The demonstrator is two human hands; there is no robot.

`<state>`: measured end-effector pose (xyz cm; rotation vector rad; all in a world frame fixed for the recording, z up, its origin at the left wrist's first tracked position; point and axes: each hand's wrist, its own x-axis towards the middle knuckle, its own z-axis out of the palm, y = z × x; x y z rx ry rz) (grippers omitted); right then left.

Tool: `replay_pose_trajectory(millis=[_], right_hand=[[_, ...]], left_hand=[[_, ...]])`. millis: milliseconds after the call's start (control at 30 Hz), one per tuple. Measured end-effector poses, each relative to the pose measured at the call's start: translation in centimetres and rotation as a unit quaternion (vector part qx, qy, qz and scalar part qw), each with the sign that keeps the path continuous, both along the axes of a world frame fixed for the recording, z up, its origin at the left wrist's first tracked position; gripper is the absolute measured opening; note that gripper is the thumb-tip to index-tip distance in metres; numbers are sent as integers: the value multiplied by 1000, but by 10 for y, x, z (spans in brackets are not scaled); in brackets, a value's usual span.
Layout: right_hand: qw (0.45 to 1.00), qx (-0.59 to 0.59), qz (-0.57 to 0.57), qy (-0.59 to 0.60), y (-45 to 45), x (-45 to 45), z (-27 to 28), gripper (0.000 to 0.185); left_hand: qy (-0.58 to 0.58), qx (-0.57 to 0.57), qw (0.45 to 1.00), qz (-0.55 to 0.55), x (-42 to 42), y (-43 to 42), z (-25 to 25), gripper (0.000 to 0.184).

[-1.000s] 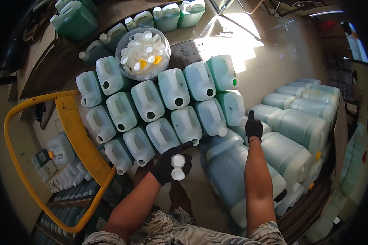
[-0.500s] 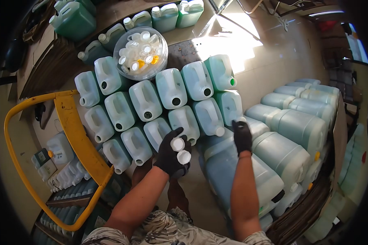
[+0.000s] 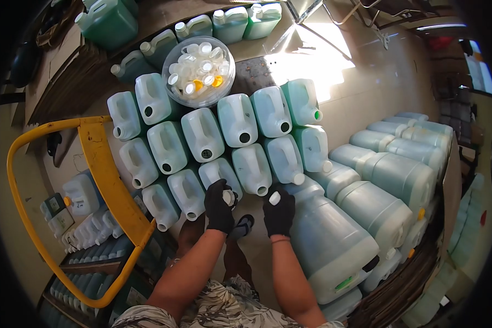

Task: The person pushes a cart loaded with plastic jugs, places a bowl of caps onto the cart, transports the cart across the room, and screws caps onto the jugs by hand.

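Note:
My left hand (image 3: pixel 221 210), in a black glove, is closed around a white cap (image 3: pixel 228 198); whether more caps sit in the palm is hidden. Level with it, my gloved right hand (image 3: pixel 279 214) pinches another white cap (image 3: pixel 275 198). Just beyond both hands lie rows of translucent jugs with pale green liquid, necks facing me. The nearest jug (image 3: pixel 251 167) has an uncapped neck. To its right, one jug (image 3: pixel 283 156) wears a white cap (image 3: pixel 298 179), and so does the jug (image 3: pixel 313 145) beside it.
A clear tub (image 3: pixel 202 103) of white and yellow caps stands behind the jugs. Large drums (image 3: pixel 333 240) are stacked at right. A yellow metal handle frame (image 3: pixel 93 164) rises at left. More filled jugs (image 3: pixel 229 27) line the back, and a sandaled foot (image 3: pixel 242 225) shows below my hands.
My right hand has moved left and down from the capped jug toward my left hand, and now holds a white cap. Two caps showed in my left hand before. The view has shifted slightly.

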<state>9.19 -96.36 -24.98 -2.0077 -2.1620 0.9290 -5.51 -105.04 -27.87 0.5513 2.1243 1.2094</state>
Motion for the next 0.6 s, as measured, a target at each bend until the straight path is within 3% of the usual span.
replay_pose_trajectory(millis=[100,200,233,267,333,367,467,500,600], right_hand=[[996,66,63,-7,-3,4,-38,48],[995,69,65,-10,-13,-7,-41,48],[995,68,69,-11,-16,-8,-40,48],[995,72,65,11,-15,-9,-39,46],[994,79,59,57,-14,-10,-39,42],[993,79,65,58,-12,-11,-39,42],[973,94,210,-7,-7,-9,-44,46],[971,96,217,-9,-8,-13,-41,46],[990,28,80,-113,-5,-32,-32,47]], left_hand=[[73,-30,996,-40,1,-17,-3,29],[-85,-37,995,-27,-6,-29,16,45],[-87,-37,995,-23,-5,-37,13,45],[-216,-14,974,59,-3,-44,4,44],[-456,37,863,216,-7,-51,-3,44],[-455,41,862,221,-7,-56,-4,44],[-571,26,775,270,-21,-51,31,37],[-572,31,772,275,-21,-53,36,37],[-381,41,922,61,-15,-61,47,34]])
